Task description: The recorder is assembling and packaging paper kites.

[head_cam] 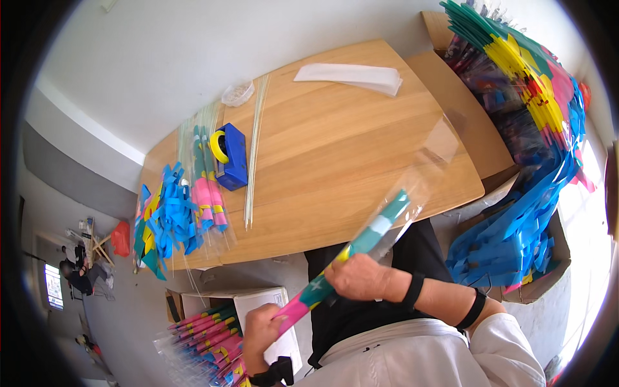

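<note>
A rolled fabric bundle [372,233] in teal, yellow and pink slants across my lap inside a clear plastic sleeve [420,183]. My right hand [360,276] is closed around its middle. Lower down, my left hand [261,329] grips the pink end. Past the teal tip, the loose end of the sleeve reaches over the edge of the wooden table [348,145]. Below my left hand, an open carton [285,346] holds several similar sleeved rolls [213,338].
On the table are a blue tape dispenser [234,159], thin rods [254,159], white strips [348,77], a small plastic tub [238,94], sleeved rolls [205,188] and blue streamers [176,213]. Cartons at right hold stacked coloured fabric [532,92]. People sit in the background.
</note>
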A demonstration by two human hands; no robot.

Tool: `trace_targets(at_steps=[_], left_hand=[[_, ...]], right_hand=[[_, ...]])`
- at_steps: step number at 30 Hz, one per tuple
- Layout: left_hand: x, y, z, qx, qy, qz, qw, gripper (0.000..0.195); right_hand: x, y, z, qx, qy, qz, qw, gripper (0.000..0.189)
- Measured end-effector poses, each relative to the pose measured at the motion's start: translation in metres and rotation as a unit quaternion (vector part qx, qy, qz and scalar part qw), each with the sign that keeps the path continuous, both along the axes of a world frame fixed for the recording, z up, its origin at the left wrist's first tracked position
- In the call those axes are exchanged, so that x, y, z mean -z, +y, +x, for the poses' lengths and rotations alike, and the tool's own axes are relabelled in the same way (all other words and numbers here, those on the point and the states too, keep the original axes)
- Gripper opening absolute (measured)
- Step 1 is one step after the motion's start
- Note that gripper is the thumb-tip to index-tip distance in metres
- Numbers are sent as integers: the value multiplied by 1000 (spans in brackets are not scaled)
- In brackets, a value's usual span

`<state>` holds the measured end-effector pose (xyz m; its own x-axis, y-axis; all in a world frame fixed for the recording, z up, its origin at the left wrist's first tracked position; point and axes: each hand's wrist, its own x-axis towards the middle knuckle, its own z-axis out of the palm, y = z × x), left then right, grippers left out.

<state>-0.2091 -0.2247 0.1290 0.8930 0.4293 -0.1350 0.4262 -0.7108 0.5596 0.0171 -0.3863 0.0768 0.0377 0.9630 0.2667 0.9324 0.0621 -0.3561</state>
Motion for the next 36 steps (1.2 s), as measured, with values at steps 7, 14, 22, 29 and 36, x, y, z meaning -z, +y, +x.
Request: trace_targets(at_steps=[7,14,22,29,36], left_hand=[[26,-52,78,-65,-277,-77,956,5],[41,-31,162,-180,-445,-193,856,16],[147,-31,142,-289,-242,-611,696,15],[91,-55,100,-177,-98,-683,701,21],[99,-43,118,-275,-248,-609,702,19]], right_hand=[[-72,-5,-5,54,-111,175,977,16],[-62,54,45,70,-135,227,962,19],[41,55,44,132,7,8,991,18],[24,65,48,203,66,26,977,20],[24,61,35,111,-10,15,994,19]])
